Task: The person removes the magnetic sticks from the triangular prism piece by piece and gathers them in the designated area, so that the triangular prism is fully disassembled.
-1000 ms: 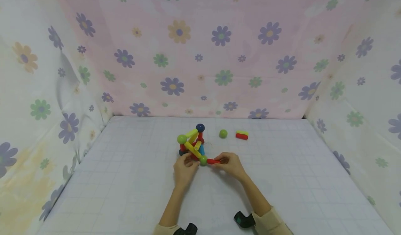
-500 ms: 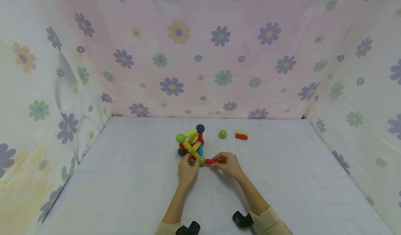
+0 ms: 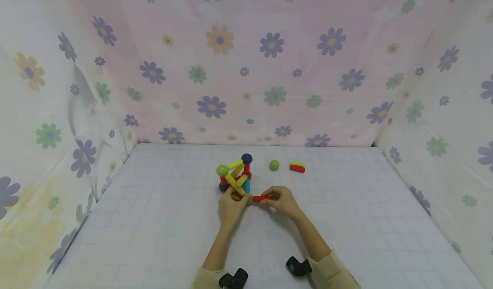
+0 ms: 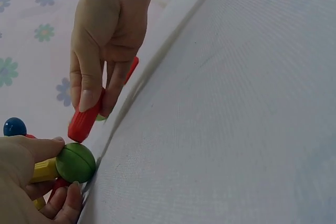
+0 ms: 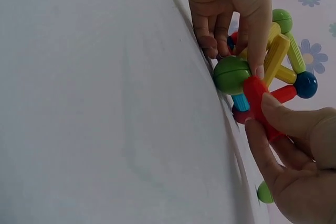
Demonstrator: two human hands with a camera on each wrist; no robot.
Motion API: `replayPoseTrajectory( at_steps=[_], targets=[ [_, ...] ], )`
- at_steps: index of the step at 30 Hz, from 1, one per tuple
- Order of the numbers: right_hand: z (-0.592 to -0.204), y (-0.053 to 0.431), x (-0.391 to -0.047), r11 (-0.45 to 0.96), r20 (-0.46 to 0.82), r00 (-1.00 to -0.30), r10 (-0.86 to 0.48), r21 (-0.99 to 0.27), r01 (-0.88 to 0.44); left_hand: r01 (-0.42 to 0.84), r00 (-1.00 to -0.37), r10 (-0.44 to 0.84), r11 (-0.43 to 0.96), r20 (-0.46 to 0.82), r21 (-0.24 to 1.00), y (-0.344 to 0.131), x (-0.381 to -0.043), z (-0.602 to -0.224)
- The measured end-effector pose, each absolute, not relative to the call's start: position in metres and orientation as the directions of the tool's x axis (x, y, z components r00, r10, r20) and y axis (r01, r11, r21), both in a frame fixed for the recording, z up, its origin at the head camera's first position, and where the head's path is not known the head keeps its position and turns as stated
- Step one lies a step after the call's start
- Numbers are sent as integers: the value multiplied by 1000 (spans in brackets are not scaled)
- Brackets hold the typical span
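My left hand [image 3: 230,207] holds the near corner of a built frame of magnetic sticks and balls, its thumb and fingers about a green ball [image 4: 76,162]. The thumb hides much of that ball in the head view. Between right thumb and fingers, my right hand [image 3: 284,202] pinches a red magnetic stick [image 5: 260,106]. The stick's free end points at the green ball; whether they touch is unclear. Yellow sticks [image 3: 235,184] slope up from that corner to another green ball [image 3: 222,170]. A dark blue ball [image 3: 247,158] tops the frame's far corner, and a blue stick [image 3: 247,186] stands low.
A loose green ball [image 3: 274,165] lies beyond the right hand. To its right, a yellow-green stick [image 3: 298,164] and a red stick [image 3: 297,168] lie side by side. The white table [image 3: 161,229] meets flowered cloth [image 3: 246,122] at its back edge.
The frame has shifted slightly left. My left hand has moved right, and its thumb now covers part of the near green ball. The red stick stays in my right hand.
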State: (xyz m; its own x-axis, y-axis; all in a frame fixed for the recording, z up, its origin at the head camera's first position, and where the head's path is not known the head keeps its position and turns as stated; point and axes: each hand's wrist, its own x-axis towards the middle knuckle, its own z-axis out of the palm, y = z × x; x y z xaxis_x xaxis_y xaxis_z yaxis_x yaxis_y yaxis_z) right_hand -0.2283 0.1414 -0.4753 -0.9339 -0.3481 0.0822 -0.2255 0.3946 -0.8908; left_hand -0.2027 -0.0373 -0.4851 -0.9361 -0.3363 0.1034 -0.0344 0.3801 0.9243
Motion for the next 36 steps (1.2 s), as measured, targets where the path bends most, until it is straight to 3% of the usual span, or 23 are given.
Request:
replayPoseTrajectory(
  at_steps=[7, 16, 24, 36],
  targets=[
    [-463, 151, -228, 353, 91, -933, -347, -909, -220, -29, -936, -334, 392, 113, 919, -37, -202, -485],
    [-432, 179, -229, 356, 38, -988, -149, -930, -90, -15, -946, -305, 385, 112, 923, -41, -203, -490],
    [-479, 231, -266, 361, 32, -999, -11, -932, -34, -10, -948, -299, 375, 111, 927, -41, -203, -489],
    [-488, 249, -282, 422, -13, -999, 29, -906, 24, -19, -946, -307, 369, 102, 929, -41, -202, -490]
  ],
)
